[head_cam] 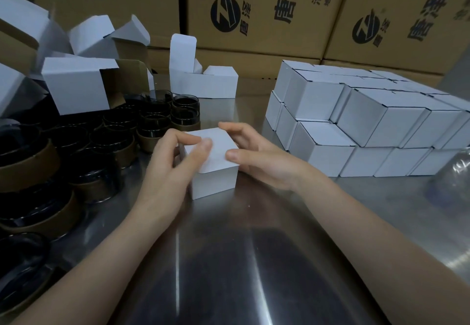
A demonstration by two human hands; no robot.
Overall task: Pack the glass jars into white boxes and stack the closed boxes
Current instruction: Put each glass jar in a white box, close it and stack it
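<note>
At the far left a crowd of dark glass jars (114, 131), each banded in brown, is sitting unpacked on the steel worktop (254, 248). Above them a heap of open empty boxes (76, 83) is lying tumbled with flaps gaping, so a good deal of packing is looking to be left. Just past the jars, one upright box (203, 83) is standing with its lid flap pointing up, apparently waiting its turn. In the middle, the white box (216, 169) is resting on the worktop with its lid folded flat; whether the tuck flap is fully home I cannot tell, and no jar is showing inside it. The left hand (173, 164) is gripping it from the left, fingers curling over the corner and thumb lying across the lid. The right hand (256, 157) is gripping it from the right, fingers wrapping the far corner and thumb pressing the lid's edge, so the box is sitting between both hands, touching each. To the right, apart from the hands, the stack of closed boxes (368, 121) is standing two layers high, suggesting much is done and this box is heading there next.
</note>
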